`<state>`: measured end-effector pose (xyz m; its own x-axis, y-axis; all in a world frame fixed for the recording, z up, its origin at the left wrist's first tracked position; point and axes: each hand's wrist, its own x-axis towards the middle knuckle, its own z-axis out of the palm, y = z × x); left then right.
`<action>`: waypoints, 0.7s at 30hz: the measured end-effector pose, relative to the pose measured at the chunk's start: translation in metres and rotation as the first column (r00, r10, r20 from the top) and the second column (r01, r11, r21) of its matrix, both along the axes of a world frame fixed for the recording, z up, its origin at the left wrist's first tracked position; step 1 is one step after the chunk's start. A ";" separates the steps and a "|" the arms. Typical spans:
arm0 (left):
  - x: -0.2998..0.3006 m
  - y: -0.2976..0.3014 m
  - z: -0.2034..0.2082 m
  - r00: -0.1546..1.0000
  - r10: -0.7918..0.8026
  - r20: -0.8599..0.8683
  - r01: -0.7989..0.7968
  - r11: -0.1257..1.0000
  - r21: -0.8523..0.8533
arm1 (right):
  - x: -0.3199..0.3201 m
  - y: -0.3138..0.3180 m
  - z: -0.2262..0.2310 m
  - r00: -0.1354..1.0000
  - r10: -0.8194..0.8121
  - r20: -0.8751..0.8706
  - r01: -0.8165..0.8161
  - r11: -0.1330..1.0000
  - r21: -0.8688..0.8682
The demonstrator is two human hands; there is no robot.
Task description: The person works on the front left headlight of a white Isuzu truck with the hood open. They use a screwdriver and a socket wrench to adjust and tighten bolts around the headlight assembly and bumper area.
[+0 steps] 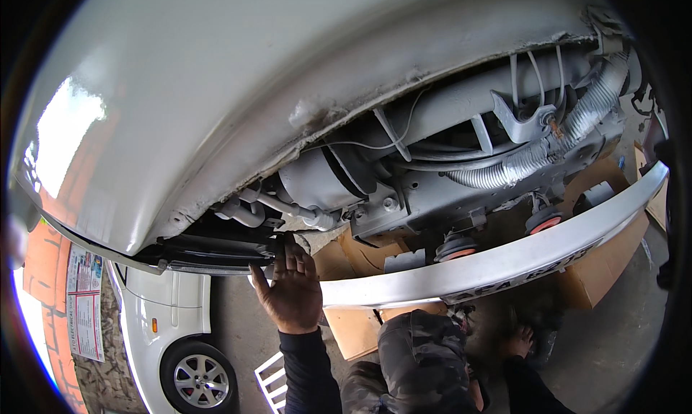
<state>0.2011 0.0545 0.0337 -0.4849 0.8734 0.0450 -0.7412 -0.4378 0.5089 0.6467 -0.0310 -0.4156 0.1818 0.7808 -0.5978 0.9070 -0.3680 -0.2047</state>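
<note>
My left hand (292,298) is raised at the left end of a long white bumper (389,285). Its palm faces me and its fingers stretch up, thumb apart, close to a dark trim strip (223,252) under the car's body edge. Nothing is gripped in it that I can make out. Low on the right, beyond the bumper, my right hand (519,340) is over the floor, small and dim. Its fingers look apart, with nothing visible in them. Two round lamps, one of them a red-rimmed lamp (542,221), sit behind the bumper.
Above lies a silvery-white car body (238,68) with exposed beams and a ribbed hose (497,174). Cardboard (353,332) lies beneath the bumper. At left stand a white car (169,298) and a poster (86,302). A white slatted frame (272,381) is on the floor.
</note>
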 end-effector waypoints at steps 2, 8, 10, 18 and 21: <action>-0.002 0.003 -0.001 1.000 0.026 0.002 -0.026 0.999 0.024 | -0.002 -0.002 0.000 0.999 0.015 0.040 -0.016 1.000 0.010; -0.019 0.010 -0.003 0.997 -0.079 0.027 0.077 0.995 0.056 | -0.003 0.001 -0.001 0.997 -0.004 0.071 0.009 0.998 -0.062; -0.021 0.013 -0.002 0.997 -0.082 0.014 0.081 0.996 0.032 | -0.006 0.005 0.001 0.998 -0.026 0.059 0.032 0.995 -0.098; -0.012 0.022 -0.001 0.989 0.103 0.109 -0.097 0.993 -0.061 | -0.004 0.019 0.016 0.999 -0.027 0.025 0.029 0.994 -0.103; -0.011 0.020 -0.001 0.993 0.081 0.082 -0.076 0.995 -0.058 | 0.005 0.022 0.011 1.000 0.014 -0.018 -0.016 0.993 -0.114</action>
<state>0.1902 0.0747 0.0324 -0.5519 0.8326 -0.0456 -0.7471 -0.4695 0.4705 0.6520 -0.0095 -0.4050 0.1596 0.7097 -0.6861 0.9091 -0.3766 -0.1781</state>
